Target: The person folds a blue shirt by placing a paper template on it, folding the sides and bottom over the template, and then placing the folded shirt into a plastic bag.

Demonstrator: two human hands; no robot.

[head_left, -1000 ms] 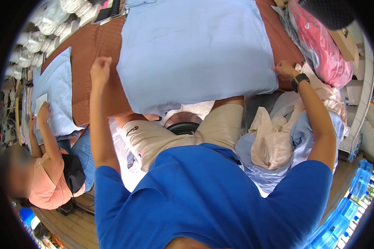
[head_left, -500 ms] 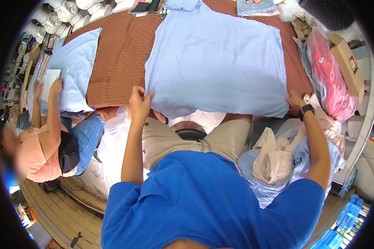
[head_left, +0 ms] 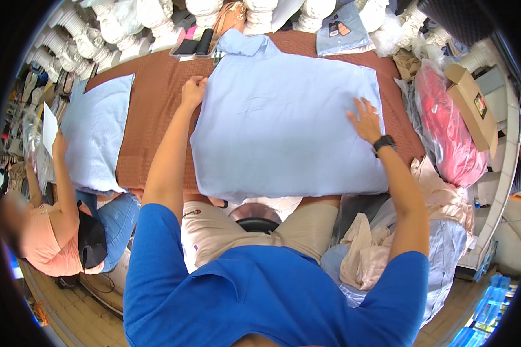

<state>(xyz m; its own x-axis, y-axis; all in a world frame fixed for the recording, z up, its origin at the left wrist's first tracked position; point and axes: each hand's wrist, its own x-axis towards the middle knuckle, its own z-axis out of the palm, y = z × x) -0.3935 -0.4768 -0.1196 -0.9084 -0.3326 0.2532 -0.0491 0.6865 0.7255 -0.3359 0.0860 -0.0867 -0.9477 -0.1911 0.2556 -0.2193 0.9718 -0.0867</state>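
Observation:
A light blue shirt [head_left: 283, 133] lies spread over the brown cloth of the table in front of me, its collar end bunched at the far left. My left hand [head_left: 194, 91] is closed at the shirt's left edge, with the fingertips pinching the fabric there. Toward the shirt's right side, my right hand [head_left: 366, 121] rests palm down with spread fingers and holds nothing. The shirt's near hem hangs level with the table edge above my lap.
On the left a person in an orange top [head_left: 52, 231] holds a white sheet [head_left: 50, 130] beside another blue garment [head_left: 95, 133]. Crumpled beige cloth [head_left: 364, 254] lies by my right side. A cardboard box [head_left: 472, 107], bagged red goods [head_left: 446, 124] and a packaged garment [head_left: 344, 32] stand beyond.
Both my hands have moved from the shirt's near corners to farther up its sides. The right hand has let go and opened flat. My view has shifted, showing more of the far side.

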